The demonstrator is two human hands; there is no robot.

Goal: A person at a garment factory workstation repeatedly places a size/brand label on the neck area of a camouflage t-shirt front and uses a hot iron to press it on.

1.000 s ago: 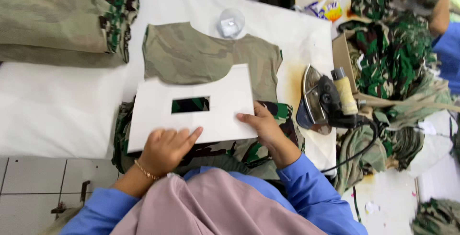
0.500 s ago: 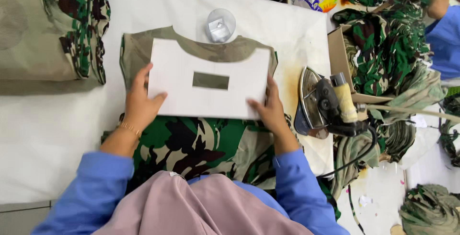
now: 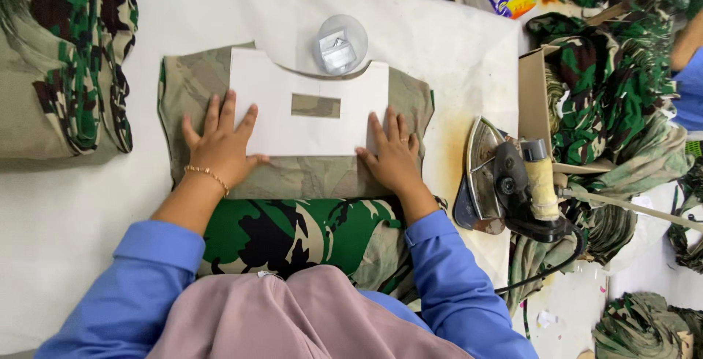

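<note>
Since half a second ago the white template [image 3: 307, 106] has slid toward the bench's far edge and both hands have dropped to its near corners. Nearest, the camouflage garment [image 3: 293, 234] drapes over the bench's near edge. The left hand [image 3: 220, 143] and right hand [image 3: 392, 155] lie flat, fingers spread, pinning the card square on the folded cloth. An iron [image 3: 505, 183] rests at the right edge; a clear cup [image 3: 340, 44] stands beyond.

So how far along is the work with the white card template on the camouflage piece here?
Done: white card template lies squared on the khaki underside of the camouflage fabric. In hand: left hand and right hand press flat on its lower corners. Left: fabric edges unfolded; grey iron parked aside, untouched.
</note>
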